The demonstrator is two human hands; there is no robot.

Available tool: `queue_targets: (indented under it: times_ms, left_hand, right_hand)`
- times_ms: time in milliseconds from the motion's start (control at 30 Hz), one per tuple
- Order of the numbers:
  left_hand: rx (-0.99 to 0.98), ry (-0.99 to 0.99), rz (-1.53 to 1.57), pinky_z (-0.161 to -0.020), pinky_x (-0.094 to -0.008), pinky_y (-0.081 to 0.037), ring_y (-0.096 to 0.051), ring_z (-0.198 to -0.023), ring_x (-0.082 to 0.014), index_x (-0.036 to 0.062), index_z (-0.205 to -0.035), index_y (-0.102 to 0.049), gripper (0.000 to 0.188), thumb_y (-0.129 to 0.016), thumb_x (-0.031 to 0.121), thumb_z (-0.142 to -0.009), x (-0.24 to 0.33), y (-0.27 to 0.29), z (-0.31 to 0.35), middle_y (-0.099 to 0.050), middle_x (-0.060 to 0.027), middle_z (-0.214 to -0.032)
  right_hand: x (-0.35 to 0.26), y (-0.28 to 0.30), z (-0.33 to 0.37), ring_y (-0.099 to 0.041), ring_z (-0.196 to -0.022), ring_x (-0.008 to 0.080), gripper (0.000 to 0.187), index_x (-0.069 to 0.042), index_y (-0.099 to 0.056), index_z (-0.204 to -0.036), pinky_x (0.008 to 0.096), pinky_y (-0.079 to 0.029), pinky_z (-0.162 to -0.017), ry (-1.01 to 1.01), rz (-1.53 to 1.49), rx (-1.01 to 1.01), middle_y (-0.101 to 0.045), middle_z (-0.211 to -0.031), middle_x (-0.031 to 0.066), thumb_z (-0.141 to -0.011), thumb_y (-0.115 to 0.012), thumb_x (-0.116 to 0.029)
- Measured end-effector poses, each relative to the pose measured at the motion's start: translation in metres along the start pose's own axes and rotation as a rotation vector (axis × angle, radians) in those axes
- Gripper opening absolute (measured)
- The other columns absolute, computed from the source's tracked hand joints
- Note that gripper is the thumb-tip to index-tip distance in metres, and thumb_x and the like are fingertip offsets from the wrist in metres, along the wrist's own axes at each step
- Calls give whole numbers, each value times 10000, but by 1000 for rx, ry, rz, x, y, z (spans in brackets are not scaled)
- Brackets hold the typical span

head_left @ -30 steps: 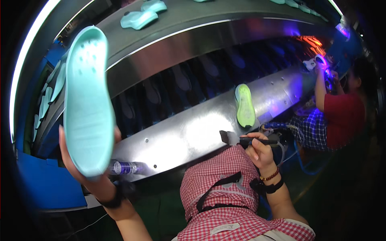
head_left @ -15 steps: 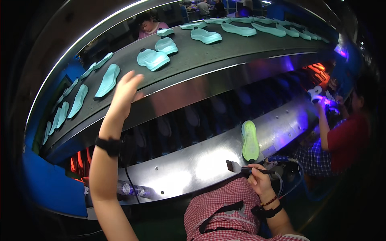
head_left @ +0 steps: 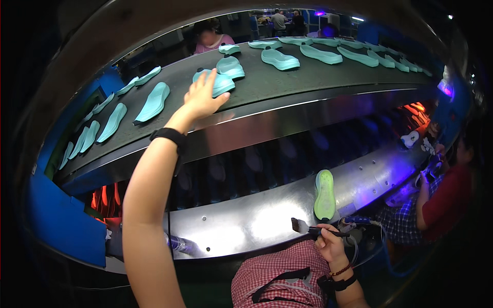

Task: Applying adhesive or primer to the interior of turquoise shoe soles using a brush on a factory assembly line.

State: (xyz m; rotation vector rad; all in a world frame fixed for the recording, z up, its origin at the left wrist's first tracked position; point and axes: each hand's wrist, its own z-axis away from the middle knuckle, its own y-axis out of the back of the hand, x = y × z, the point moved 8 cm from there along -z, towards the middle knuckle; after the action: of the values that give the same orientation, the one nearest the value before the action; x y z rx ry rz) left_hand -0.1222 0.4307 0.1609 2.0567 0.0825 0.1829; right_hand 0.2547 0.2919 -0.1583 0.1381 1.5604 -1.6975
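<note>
Head view: on the dark conveyor belt (head_left: pixel 313 77), a teal shoe sole (head_left: pixel 223 85) lies under the left hand (head_left: pixel 203 99), fingers spread, contact unclear. It looks light and flexible, best pinched by its side edges. Below the belt, the right hand (head_left: pixel 332 245) has fingers closed around a brush (head_left: pixel 303 227).

"What colours have we?"
"We see turquoise soles (head_left: pixel 280 60), a black-handled brush (head_left: pixel 303 227), one lime-green sole (head_left: pixel 324 195), a silvery tabletop (head_left: pixel 215 231)."
"Patterns?"
"Red-and-white checks on our apron (head_left: pixel 285 259), blue checks on the co-worker's lower garment (head_left: pixel 400 223)."
</note>
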Motion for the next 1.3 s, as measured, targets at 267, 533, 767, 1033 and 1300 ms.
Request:
queue_targets:
  times_ms: [267, 533, 767, 1033, 1300]
  left_hand:
    - [-223, 170, -156, -841, -396, -440, -556, -1026, -313, 39, -1079, -576, 522, -528, 482, -807, 7, 20, 25, -594, -182, -1074]
    - [-72, 427, -455, -859, -403, -432, -532, -1039, -329, 43, -1049, -600, 433, -555, 402, -811, -123, 58, 64, -604, -168, -1042]
    - [586, -16, 257, -855, -349, -379, -507, -987, -285, 1, -872, -590, 217, -656, 179, -765, -106, 79, 138, -595, -156, -931]
    - [100, 478, 2031, -997, -536, -325, -376, -1220, -368, 51, -1349, -274, 595, -533, 243, -849, -127, -25, 295, -329, -190, -1361]
    - [-304, 601, 2238, -860, -482, -463, -560, -976, -323, -51, -1333, -239, 866, -574, 494, -749, -3, -147, 391, -428, -234, -1244]
  right_hand:
    - [10, -2, 5, -478, -517, 133, 176, 45, -559, -984, 248, -392, -499, 1, 7, 40, -599, -804, 135, -829, -535, -34]
    - [11, 7, 9, -471, -494, 114, 163, 25, -571, -974, 244, -376, -472, -37, 23, 105, -576, -733, 63, -828, -543, -41]
    - [-6, -13, 5, -597, -738, 165, 196, 38, -558, -1008, 247, -493, -663, 64, 45, 17, -611, -942, 154, -813, -548, 26]
    - [-19, -46, -6, -559, -815, 161, 232, 33, -565, -1009, 251, -439, -729, 167, 123, -120, -607, -990, 158, -781, -555, 72]
    - [11, -61, -17, -567, -854, 125, 217, 44, -592, -1007, 233, -439, -776, 23, 154, -223, -622, -944, 105, -791, -589, 19]
